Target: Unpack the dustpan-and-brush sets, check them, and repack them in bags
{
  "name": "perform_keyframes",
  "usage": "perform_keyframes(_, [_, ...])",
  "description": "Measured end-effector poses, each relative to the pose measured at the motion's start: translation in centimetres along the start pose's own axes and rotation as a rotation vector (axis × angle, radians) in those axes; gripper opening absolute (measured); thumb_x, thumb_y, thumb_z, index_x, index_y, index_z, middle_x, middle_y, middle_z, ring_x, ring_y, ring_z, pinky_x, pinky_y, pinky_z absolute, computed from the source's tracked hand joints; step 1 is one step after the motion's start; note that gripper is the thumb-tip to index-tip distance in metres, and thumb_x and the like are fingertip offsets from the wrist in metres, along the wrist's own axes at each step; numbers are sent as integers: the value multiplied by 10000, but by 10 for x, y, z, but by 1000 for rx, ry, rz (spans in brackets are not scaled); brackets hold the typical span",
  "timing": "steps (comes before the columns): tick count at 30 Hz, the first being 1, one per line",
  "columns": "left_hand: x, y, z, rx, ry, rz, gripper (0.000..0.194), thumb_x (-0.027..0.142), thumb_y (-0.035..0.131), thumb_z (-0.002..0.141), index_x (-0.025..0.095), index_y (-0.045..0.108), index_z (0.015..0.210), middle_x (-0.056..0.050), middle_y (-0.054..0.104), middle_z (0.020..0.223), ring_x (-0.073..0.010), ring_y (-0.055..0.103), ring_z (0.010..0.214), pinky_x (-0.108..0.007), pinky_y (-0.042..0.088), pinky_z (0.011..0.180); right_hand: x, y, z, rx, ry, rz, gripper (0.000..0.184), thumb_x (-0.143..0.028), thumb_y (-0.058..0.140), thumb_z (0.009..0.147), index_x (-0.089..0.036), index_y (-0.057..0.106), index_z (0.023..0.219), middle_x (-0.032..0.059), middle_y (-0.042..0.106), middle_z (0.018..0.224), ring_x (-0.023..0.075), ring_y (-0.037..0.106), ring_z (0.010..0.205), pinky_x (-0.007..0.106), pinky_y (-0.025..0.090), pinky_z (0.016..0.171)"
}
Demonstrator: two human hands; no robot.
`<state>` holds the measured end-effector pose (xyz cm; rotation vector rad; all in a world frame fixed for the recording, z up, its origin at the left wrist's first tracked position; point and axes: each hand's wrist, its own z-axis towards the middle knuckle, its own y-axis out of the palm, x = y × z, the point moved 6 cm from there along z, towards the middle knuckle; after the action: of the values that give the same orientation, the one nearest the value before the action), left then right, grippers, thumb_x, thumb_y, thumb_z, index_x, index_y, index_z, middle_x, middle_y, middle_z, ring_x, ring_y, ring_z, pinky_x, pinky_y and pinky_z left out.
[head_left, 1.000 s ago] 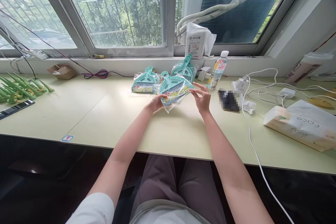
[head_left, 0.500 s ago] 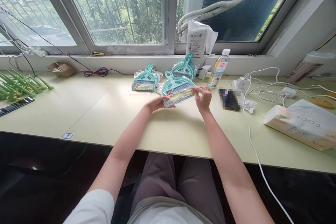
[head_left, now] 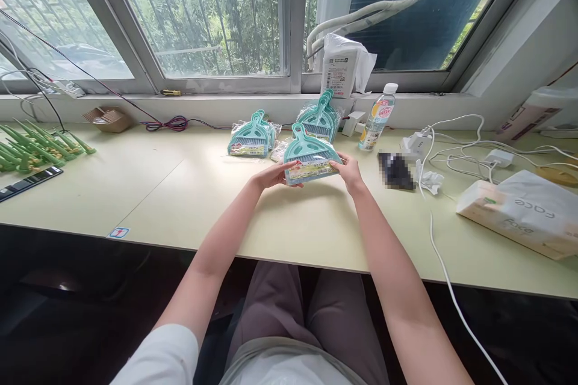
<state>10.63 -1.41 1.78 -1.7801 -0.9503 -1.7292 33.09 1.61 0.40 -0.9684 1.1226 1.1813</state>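
Observation:
A mint-green mini dustpan and brush set (head_left: 311, 153), with a printed label band across its lower part, is held up in front of me over the table. My left hand (head_left: 273, 176) grips its lower left corner, the thumb in front and the fingers underneath. At the lower right edge, my right hand (head_left: 347, 169) pinches it with thumb and fingers. Behind it lie more such sets in clear wrapping: one group (head_left: 250, 137) to the left and another stack (head_left: 318, 115) against the wall.
On the right stand a drink bottle (head_left: 378, 117), a blurred dark phone-like object (head_left: 396, 170), white cables and a tissue pack (head_left: 519, 213). To the left are green plastic stems (head_left: 40, 147) and a small cardboard box (head_left: 107, 119). The table's front edge (head_left: 289, 263) runs before my lap.
The dustpan set has turned more level and upright, and its right side has dropped. My right hand has shifted from the label's upper right corner down to the right edge.

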Motion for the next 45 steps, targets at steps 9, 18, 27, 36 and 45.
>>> perform_keyframes(9, [16, 2, 1, 170, 216, 185, 740, 390, 765, 697, 258, 429, 1344, -139, 659, 1140, -243, 695, 903, -390, 553, 795, -11, -10, -6, 247, -82, 104, 389, -289, 653, 690, -176, 559, 1050, 73, 682, 970, 194, 648, 903, 383, 532, 843])
perform_keyframes(18, [38, -96, -30, 649, 211, 372, 339, 370, 705, 688, 164, 639, 948, -55, 677, 851, -179, 677, 694, -287, 534, 636, -45, 62, -26, 91, -214, -174, 476, -414, 736, 652, -193, 556, 1032, 65, 692, 890, 154, 603, 621, 329, 532, 635])
perform_keyframes(27, [22, -179, -155, 539, -87, 351, 451, 353, 818, 553, 166, 717, 952, -84, 725, 1022, -310, 625, 1053, -390, 477, 927, -5, 221, -34, -414, -31, -293, 270, -107, 685, 601, -197, 620, 847, 28, 680, 786, 227, 650, 736, 376, 551, 717])
perform_keyframes(36, [10, -233, -109, 875, 135, 573, 400, 406, 733, 653, 175, 669, 974, -78, 695, 1036, -281, 590, 1058, -374, 458, 925, 4, 241, 26, -259, -63, -443, 429, -81, 577, 701, -185, 559, 1116, 102, 687, 1066, 288, 611, 1068, 429, 467, 961])
perform_keyframes(45, [15, -262, -57, 1121, 223, 772, 140, 236, 620, 760, 198, 664, 887, -90, 525, 1266, -313, 390, 1265, -448, 293, 1100, 8, 240, 50, -48, -392, -538, 497, -84, 369, 861, -82, 417, 1356, 171, 521, 1341, 245, 463, 1271, 395, 373, 1077])
